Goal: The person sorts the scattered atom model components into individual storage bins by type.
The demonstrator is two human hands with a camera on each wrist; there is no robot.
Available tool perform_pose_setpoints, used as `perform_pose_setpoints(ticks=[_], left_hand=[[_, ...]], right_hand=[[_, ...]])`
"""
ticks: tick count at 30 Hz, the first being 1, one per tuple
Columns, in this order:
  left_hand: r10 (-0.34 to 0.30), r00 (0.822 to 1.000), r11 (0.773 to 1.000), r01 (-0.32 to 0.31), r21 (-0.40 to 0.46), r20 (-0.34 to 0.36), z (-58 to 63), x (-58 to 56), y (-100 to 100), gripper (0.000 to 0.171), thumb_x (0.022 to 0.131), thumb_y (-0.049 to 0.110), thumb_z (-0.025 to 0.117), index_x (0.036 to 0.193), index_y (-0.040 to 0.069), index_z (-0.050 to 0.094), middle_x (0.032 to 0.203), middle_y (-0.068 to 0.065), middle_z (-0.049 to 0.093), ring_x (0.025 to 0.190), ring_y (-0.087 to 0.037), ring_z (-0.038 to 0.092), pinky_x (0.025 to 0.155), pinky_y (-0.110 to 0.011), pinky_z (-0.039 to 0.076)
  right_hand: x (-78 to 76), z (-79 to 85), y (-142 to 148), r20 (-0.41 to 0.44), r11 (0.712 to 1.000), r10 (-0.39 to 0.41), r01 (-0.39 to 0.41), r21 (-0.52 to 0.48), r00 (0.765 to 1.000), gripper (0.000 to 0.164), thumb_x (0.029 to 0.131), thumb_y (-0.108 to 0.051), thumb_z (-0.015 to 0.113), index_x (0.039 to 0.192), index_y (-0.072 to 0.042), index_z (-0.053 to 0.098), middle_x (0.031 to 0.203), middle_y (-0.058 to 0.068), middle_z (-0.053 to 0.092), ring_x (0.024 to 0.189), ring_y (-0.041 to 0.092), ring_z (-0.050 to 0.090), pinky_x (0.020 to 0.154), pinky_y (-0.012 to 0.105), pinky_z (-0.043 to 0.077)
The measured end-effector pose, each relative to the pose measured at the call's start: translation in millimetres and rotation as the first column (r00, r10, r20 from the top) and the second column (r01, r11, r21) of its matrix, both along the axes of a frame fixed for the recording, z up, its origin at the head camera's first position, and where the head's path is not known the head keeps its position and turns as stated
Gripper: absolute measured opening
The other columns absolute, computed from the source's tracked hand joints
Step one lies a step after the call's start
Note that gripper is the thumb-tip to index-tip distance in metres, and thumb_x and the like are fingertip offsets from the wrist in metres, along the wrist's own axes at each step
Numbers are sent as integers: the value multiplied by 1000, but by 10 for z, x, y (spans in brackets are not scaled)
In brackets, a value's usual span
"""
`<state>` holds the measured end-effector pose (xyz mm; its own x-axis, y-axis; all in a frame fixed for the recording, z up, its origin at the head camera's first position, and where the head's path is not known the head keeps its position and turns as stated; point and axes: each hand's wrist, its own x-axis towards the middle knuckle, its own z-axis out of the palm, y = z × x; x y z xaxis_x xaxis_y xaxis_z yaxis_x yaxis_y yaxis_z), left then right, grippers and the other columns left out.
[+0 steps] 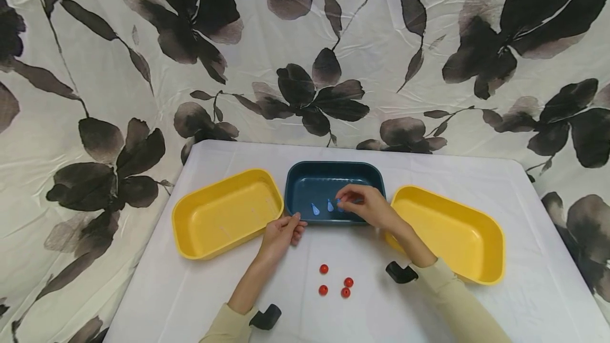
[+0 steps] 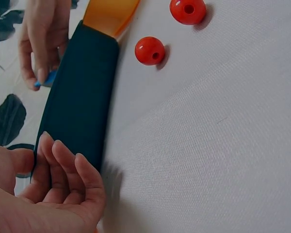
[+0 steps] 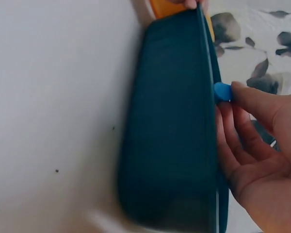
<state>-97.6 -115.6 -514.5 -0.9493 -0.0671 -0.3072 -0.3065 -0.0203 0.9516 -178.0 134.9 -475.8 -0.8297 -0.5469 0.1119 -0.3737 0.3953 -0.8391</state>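
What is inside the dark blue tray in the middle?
Two small blue pieces lie in the dark blue tray. The right hand pinches a third; it covers the tray floor beneath.

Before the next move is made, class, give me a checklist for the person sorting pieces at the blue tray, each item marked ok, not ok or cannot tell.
1. Left hand steadies the dark blue tray at its near rim: ok.
2. Right hand pinches a blue piece over the tray: ok.
3. Two more blue pieces lie flat inside the tray: ok.
4. Left yellow tray and right yellow tray hold nothing: ok.
5. Four red beads sit apart on the table, clear of both hands: ok.
6. Grip on the pinched piece is firm: cannot tell.
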Motion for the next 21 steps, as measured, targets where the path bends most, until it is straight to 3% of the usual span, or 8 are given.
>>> perform_pose_setpoints(ticks=[10,21], left_hand=[[0,1000,1000,0,-7,-1,27,1,0,42,106,30,60,105,-10,73,84,-7,69,71,-11,58,63,-19,51],[-7,1000,1000,7,-28,-3,5,-3,0,43,106,31,59,105,-9,73,85,-9,69,72,-13,57,63,-19,51]], right_hand=[[-159,-164,70,-43,993,-105,107,54,994,14,97,-2,70,111,2,71,94,7,70,89,24,66,87,38,58],[-296,-202,32,-50,977,-175,180,118,983,12,96,0,70,107,3,72,90,9,68,85,25,65,85,41,59]])
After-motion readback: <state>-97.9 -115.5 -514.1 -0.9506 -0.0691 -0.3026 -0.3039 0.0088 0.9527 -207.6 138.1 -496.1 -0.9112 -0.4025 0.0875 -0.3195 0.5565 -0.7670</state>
